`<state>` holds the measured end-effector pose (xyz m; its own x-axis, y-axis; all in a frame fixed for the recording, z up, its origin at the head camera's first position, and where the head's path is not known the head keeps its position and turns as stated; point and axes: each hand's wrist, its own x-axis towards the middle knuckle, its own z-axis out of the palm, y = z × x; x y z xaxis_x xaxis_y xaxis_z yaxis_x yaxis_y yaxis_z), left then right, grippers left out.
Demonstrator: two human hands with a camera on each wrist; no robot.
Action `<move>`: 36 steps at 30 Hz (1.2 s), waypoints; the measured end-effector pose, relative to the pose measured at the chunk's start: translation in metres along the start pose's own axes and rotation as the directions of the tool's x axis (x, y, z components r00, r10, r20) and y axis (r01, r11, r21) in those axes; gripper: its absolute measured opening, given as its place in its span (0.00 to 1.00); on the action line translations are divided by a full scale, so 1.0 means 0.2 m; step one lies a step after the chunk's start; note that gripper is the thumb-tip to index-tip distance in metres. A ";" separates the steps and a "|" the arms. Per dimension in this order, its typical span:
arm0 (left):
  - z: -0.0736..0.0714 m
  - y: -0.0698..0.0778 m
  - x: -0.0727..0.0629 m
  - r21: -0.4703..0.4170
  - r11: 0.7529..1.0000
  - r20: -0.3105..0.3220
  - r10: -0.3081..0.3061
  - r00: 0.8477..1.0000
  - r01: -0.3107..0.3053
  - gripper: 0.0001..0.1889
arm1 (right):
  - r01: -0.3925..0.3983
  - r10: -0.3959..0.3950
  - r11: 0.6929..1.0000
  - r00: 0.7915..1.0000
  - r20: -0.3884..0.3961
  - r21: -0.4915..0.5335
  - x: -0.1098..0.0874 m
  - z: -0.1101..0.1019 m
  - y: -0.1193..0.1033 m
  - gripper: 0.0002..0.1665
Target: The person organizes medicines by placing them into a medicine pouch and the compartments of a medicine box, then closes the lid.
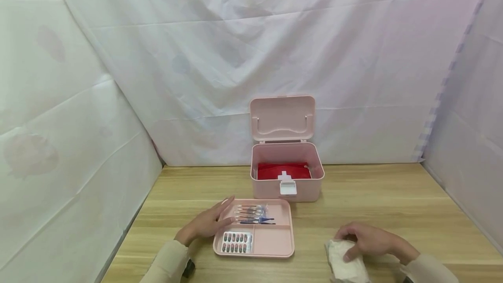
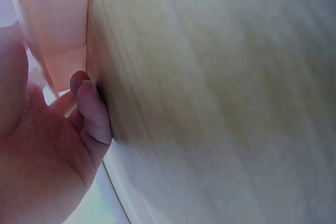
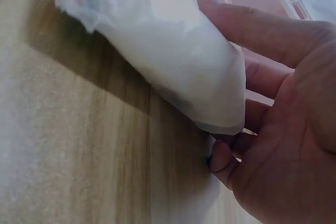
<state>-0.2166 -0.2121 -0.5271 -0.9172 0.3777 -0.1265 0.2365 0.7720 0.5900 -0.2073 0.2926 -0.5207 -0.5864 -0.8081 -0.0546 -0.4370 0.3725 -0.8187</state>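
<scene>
In the head view my left hand (image 1: 208,222) rests at the left edge of a pink divided tray (image 1: 273,240), thumb and a finger reaching over the rim. The left wrist view has its other fingers (image 2: 94,111) bent on the tabletop beside the tray's side wall. Clear-wrapped cotton swabs (image 1: 249,210) and a blue tool, like tweezers (image 1: 257,221), lie in the tray's far compartment. A blister pack of capsules (image 1: 236,243) fills the near left one. My right hand (image 1: 367,241) grips a soft white packet (image 3: 173,51) in clear wrap, thumb on top.
Behind the tray stands a pink box (image 1: 263,189) with its lid (image 1: 282,117) raised and a white latch (image 1: 288,188) in front. Something red (image 1: 283,170) lies inside it. White cloth (image 1: 220,77) hangs around the wooden table (image 1: 188,182).
</scene>
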 end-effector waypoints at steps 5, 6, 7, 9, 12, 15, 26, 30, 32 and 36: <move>0.00 0.00 0.00 0.001 1.000 -0.003 0.010 1.000 -0.010 0.38 | -0.033 0.032 0.999 0.999 0.020 0.026 0.01 -0.01 0.00 0.13; 0.00 0.00 0.00 0.003 1.000 -0.004 0.011 1.000 -0.011 0.38 | -0.041 0.041 0.998 0.999 0.021 0.037 0.02 -0.01 0.00 0.12; 0.00 0.00 0.00 0.003 1.000 -0.006 0.011 1.000 -0.011 0.38 | -0.050 0.049 0.998 0.999 0.019 0.043 0.02 -0.01 0.00 0.12; 0.00 0.00 0.00 0.006 1.000 -0.008 0.012 1.000 -0.012 0.37 | -0.064 0.063 0.997 0.998 0.013 0.052 0.03 -0.02 -0.01 0.12; 0.00 0.00 0.00 0.010 1.000 -0.011 0.010 1.000 -0.010 0.37 | -0.064 0.064 0.996 0.998 -0.010 0.057 0.03 -0.02 -0.01 0.12; 0.00 0.00 0.00 0.007 1.000 -0.011 0.009 1.000 -0.009 0.37 | -0.057 0.059 0.996 0.998 -0.031 0.064 0.04 -0.02 -0.01 0.12; 0.01 -0.02 0.01 0.009 1.000 -0.002 0.008 1.000 -0.008 0.38 | -0.166 0.174 0.976 0.984 -0.042 0.140 0.07 -0.02 -0.02 0.24; 0.00 -0.01 0.01 0.005 1.000 -0.003 -0.002 1.000 0.002 0.38 | -0.161 0.168 0.979 0.984 -0.052 0.125 0.08 -0.02 -0.03 0.23; 0.00 0.00 0.00 0.002 1.000 -0.003 -0.008 1.000 0.008 0.38 | -0.134 0.141 0.981 0.989 -0.040 0.141 0.08 -0.03 -0.03 0.19; 0.00 0.01 0.00 0.000 1.000 -0.001 -0.014 1.000 0.014 0.37 | -0.091 0.097 0.977 0.995 -0.023 0.191 0.09 -0.03 -0.03 0.12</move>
<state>-0.2167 -0.2114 -0.5257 -0.9207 0.3667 -0.1338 0.2241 0.7772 0.5880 -0.2195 0.2789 -0.5123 -0.6417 -0.7574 -0.1210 -0.2433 0.3506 -0.9044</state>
